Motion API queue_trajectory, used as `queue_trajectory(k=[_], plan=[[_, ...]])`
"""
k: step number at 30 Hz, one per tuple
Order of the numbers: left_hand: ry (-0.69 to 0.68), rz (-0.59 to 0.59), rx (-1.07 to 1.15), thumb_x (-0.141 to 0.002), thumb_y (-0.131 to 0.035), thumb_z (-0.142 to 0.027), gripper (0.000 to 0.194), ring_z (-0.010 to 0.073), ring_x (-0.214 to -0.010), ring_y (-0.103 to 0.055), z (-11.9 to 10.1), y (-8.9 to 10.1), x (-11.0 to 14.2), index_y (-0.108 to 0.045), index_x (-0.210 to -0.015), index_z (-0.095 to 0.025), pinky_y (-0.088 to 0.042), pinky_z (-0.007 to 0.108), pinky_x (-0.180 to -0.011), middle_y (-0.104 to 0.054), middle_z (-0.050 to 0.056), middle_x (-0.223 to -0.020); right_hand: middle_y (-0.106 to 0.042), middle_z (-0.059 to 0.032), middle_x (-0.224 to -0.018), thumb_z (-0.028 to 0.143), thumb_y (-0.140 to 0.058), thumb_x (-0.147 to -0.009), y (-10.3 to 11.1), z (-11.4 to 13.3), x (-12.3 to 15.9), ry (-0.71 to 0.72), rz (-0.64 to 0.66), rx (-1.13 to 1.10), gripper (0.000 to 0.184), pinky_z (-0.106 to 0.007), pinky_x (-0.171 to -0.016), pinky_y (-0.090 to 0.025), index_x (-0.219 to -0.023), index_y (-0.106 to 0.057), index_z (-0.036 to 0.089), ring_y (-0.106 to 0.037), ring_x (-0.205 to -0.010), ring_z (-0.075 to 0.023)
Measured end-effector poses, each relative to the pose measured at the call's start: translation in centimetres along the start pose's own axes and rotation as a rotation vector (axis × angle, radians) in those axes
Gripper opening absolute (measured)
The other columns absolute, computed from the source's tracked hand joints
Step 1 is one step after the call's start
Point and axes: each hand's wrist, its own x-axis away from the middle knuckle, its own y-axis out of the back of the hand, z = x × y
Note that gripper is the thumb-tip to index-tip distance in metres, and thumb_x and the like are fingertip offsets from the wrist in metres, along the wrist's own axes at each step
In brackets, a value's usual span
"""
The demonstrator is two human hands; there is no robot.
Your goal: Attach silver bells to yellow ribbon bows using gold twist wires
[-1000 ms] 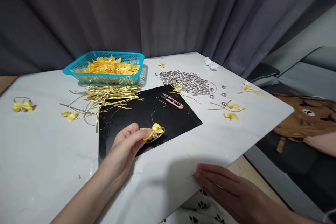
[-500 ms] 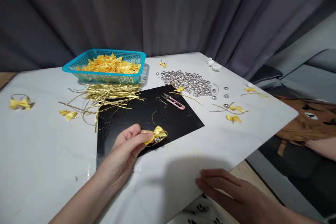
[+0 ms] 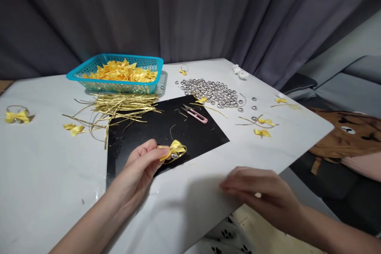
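Observation:
Between the thumb and fingers of my left hand (image 3: 145,158) is a yellow ribbon bow (image 3: 175,147), with a gold tie looped round it and a silver bead at its middle. It is held over the near edge of a black mat (image 3: 143,139). My right hand (image 3: 262,190) hovers by the table's near right edge, its fingertips pressed together and a little blurred. Anything they pinch is hidden or too fine to make out. Pink thread snips (image 3: 195,114) lie on the mat, beside thin trimmed bits of gold tie.
A blue basket (image 3: 114,83) full of yellow bows stands at the back left, behind a heap of gold ties (image 3: 125,104). Silver beads (image 3: 211,91) are piled to its right. Loose bows (image 3: 262,132) lie about. Beyond the white table (image 3: 285,154) is a brown bear-faced bag (image 3: 345,135).
My right hand has risen and turned over near the table edge; the faint yellow strand by its fingertips no longer shows. My left hand keeps its hold on the bow. The view shifted slightly.

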Motion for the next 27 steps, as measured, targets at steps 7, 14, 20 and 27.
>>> queue_trajectory(k=[7,14,20,27], plan=[[0.002,-0.050,0.037,-0.066,-0.058,0.012,0.039,0.0039,-0.043,-0.051,-0.2,-0.4,0.2,-0.040,-0.046,-0.016,-0.047,0.009,-0.044,-0.047,-0.005,-0.046,-0.073,-0.0011,-0.078,0.011,-0.060,-0.081,-3.2,1.8,-5.6,-0.001,-0.209,0.015,0.011,-0.015,-0.061,-0.054,-0.083,-0.069,0.017,-0.068,-0.066,-0.0092],[0.012,-0.030,0.051,-0.069,-0.057,0.012,0.041,0.0033,-0.038,-0.048,-0.4,-0.5,0.2,-0.041,-0.042,-0.015,-0.044,0.008,-0.038,-0.048,-0.004,-0.044,-0.069,-0.0019,-0.068,0.009,-0.058,-0.079,-4.5,0.5,-7.0,0.014,-0.271,0.048,0.009,-0.016,-0.053,-0.047,-0.077,-0.066,0.012,-0.060,-0.056,-0.0071],[0.033,-0.014,0.071,-0.069,-0.055,0.012,0.040,0.0031,-0.038,-0.048,-0.4,-0.3,0.1,-0.044,-0.042,-0.015,-0.045,0.008,-0.039,-0.048,-0.004,-0.043,-0.070,-0.0027,-0.069,0.010,-0.060,-0.078,-4.8,0.5,-7.2,-0.009,-0.289,0.046,0.010,-0.016,-0.045,-0.041,-0.076,-0.069,0.012,-0.054,-0.050,-0.0053],[0.039,-0.021,0.079,-0.069,-0.054,0.012,0.036,0.0038,-0.041,-0.052,-0.5,-0.3,0.1,-0.048,-0.045,-0.014,-0.047,0.008,-0.042,-0.051,-0.003,-0.045,-0.069,-0.0060,-0.071,0.009,-0.054,-0.080,-5.1,0.3,-7.2,-0.028,-0.292,-0.001,0.016,-0.018,-0.046,-0.044,-0.082,-0.070,0.010,-0.058,-0.056,-0.0084]])
